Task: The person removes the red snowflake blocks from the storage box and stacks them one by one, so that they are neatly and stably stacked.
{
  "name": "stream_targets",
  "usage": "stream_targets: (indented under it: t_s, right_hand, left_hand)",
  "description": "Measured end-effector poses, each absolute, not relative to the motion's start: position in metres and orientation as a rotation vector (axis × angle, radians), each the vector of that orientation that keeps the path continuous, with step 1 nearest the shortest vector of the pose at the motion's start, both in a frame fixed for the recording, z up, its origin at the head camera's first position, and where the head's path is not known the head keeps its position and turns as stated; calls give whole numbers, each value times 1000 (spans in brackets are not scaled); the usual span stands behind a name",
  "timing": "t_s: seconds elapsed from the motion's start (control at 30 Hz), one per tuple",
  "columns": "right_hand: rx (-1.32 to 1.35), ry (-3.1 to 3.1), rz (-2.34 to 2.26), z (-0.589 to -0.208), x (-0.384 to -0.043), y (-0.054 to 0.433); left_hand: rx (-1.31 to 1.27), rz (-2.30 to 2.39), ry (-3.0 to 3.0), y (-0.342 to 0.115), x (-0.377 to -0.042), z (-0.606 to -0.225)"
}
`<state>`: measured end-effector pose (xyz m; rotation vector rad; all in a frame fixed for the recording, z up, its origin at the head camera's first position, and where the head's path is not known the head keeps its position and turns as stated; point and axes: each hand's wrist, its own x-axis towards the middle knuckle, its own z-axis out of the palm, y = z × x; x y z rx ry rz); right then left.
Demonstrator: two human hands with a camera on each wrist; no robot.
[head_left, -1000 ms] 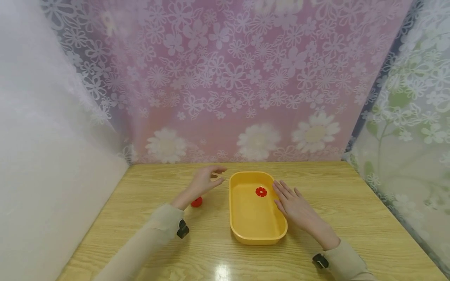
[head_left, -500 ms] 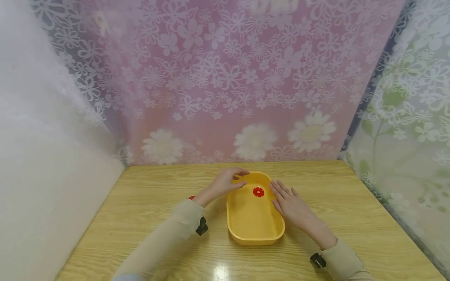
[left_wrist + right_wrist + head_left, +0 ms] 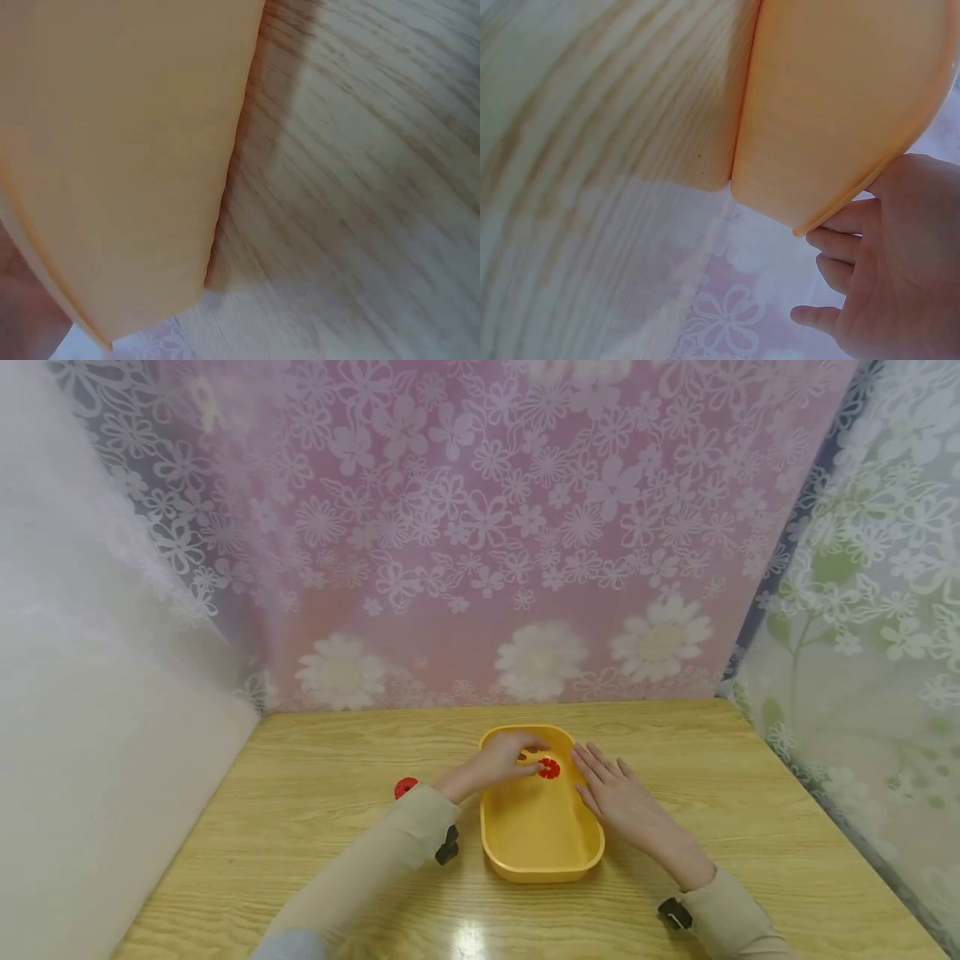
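A yellow plastic tub (image 3: pixel 540 867) stands on the table. Inside it, toward the far end, lies a small red notched disc with a pale centre (image 3: pixel 550 768). My left hand (image 3: pixel 498 760) reaches over the tub's left rim, thumb and fingers curved and apart, with the thumb tip right at the disc's left edge. Flat along the tub's right rim rests my right hand (image 3: pixel 618 797), its fingers straight. In the right wrist view, fingertips (image 3: pixel 832 244) touch the rim from outside. A second red notched disc (image 3: pixel 406 787) is on the table behind my left forearm, partly covered by the sleeve.
The wood-grain table (image 3: pixel 330 752) ends at a pink flowered curtain (image 3: pixel 420 568) at the back. A white panel (image 3: pixel 112 693) closes the left side, and a green-leafed curtain (image 3: pixel 862 677) hangs on the right. Dark camera mounts sit under both wrists.
My left hand has moved right, from beside the tub to over its rim and down to the red disc inside. The right hand stays on the rim. The view has shifted slightly.
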<state>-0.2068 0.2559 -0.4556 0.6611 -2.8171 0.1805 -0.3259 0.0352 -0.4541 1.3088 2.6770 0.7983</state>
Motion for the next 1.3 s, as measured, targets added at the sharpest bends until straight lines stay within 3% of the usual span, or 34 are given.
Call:
stream_targets:
  t_s: [1.07,1.3]
  right_hand:
    - [664,-2821,224,-455,-205,256]
    - [689,-2774,250,-456,-206,256]
  left_hand:
    - [1382,133,2574,34,-308,-455]
    - [1348,196,2576,30,-303,-446]
